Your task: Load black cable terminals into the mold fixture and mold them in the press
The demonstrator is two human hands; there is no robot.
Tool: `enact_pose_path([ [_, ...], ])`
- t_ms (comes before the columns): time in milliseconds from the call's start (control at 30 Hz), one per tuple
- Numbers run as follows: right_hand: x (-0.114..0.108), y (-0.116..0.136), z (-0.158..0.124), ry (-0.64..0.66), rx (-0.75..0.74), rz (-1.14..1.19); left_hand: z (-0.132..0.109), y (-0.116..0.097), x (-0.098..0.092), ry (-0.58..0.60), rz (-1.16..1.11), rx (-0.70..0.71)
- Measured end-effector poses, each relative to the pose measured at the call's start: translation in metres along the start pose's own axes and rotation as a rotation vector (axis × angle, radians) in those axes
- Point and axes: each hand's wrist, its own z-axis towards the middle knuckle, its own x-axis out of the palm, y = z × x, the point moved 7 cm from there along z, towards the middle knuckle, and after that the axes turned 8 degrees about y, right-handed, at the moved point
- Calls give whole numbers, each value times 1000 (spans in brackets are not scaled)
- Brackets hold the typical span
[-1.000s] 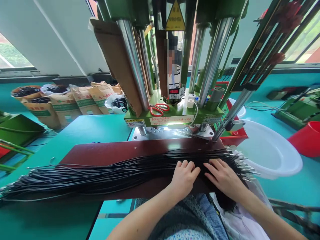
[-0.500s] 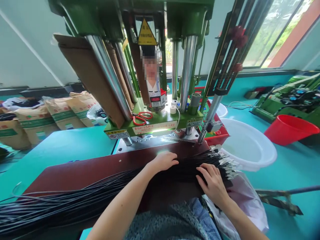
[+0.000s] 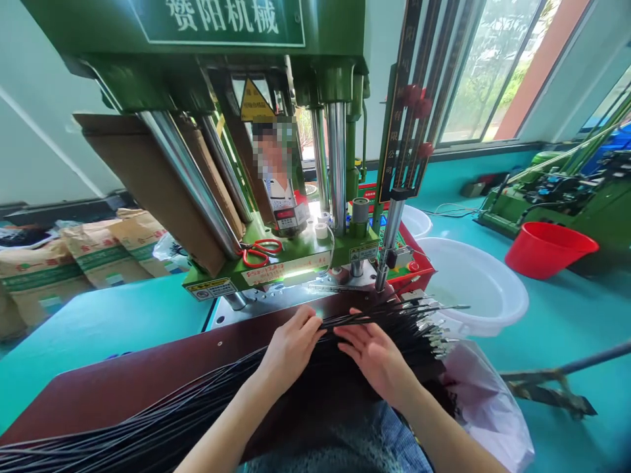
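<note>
A thick bundle of long black cables (image 3: 162, 407) lies across the dark red board, running from lower left to the right. Light metallic-looking tips (image 3: 436, 332) show at its right end. My left hand (image 3: 294, 340) pinches a few strands at the top of the bundle, lifting them slightly. Close by on the right, my right hand (image 3: 377, 355) has its fingers stretched out towards the left hand. The raised strands pass across its fingers, and the rest of the bundle lies beneath both hands.
Behind the board (image 3: 148, 358) stands a green press machine (image 3: 315, 253) with red-handled scissors (image 3: 261, 252) on its ledge. A white tub (image 3: 513, 295) and a red bucket (image 3: 547, 249) are at right. A whitish sack (image 3: 488, 407) hangs near the board's right end.
My left hand has closed around a few cables and raised them slightly. My right hand has moved left, close to it. The camera view has shifted, showing more of the machine's top.
</note>
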Motion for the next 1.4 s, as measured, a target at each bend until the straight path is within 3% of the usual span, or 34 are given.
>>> enact_pose_path([
  [133, -3, 33, 9, -123, -139, 206, -30, -16, 25, 133, -49, -52],
  [267, -1, 36, -4, -69, 16, 107, -65, -36, 52, 381, -81, -49],
  [367, 0, 28, -16, 6, 81, -9, -74, -45, 51, 512, -152, 1],
  [433, -9, 26, -22, -29, 82, -51, -63, -42, 38, 468, -259, 31],
  [500, -20, 27, -24, -102, 75, -90, -40, -30, 24, 328, -333, 13],
  [600, -34, 30, -25, -172, 81, -143, 3, 2, 24, 170, -204, -134],
  [667, -39, 32, -25, -185, 85, -177, 28, 19, 44, 238, -33, -215],
  [767, -44, 36, -27, -203, 66, -241, 49, 31, 78, 440, 125, -242],
  [867, -48, 37, -28, -212, 56, -277, 52, 28, 90, 501, 164, -228],
  [1033, -52, 33, -27, -230, 71, -254, 46, 8, 88, 468, 89, -95],
  [1200, -56, 30, -29, -271, 81, -213, 50, 7, 83, 417, 17, -112],
  [1300, -58, 26, -34, -262, 85, -222, 50, 4, 65, 353, -66, -115],
  [1400, -63, 20, -40, -272, 86, -187, 43, -2, 26, 138, -176, -141],
])
